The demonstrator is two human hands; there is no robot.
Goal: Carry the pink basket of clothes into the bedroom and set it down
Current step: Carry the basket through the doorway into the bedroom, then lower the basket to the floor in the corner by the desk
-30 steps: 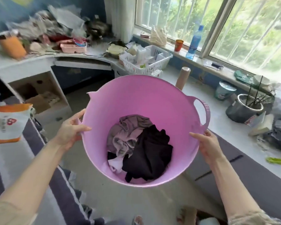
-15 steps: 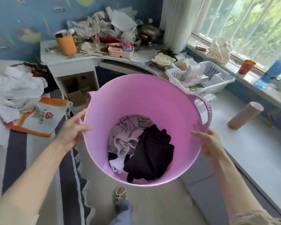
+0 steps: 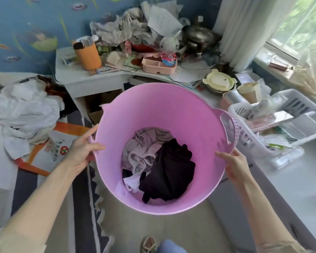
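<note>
A round pink basket (image 3: 153, 108) hangs in the air in front of me, above the floor. Inside lie a greyish-lilac garment (image 3: 144, 145), a black garment (image 3: 171, 170) and a bit of white cloth (image 3: 132, 183). My left hand (image 3: 80, 150) grips the basket's left rim, thumb over the edge. My right hand (image 3: 234, 165) holds the right rim just below the cut-out handle (image 3: 228, 126).
A cluttered white corner desk (image 3: 91, 79) stands ahead with an orange cup (image 3: 88, 55) and a pink box (image 3: 159, 65). A white crate (image 3: 285, 121) sits on the ledge at right. A striped bed (image 3: 24, 179) with white clothes and a bag lies left. My foot (image 3: 149, 243) shows on the beige floor.
My view has swung left, from the window and ledge toward the corner desk and bed. The basket stays held in both hands at the same height.
</note>
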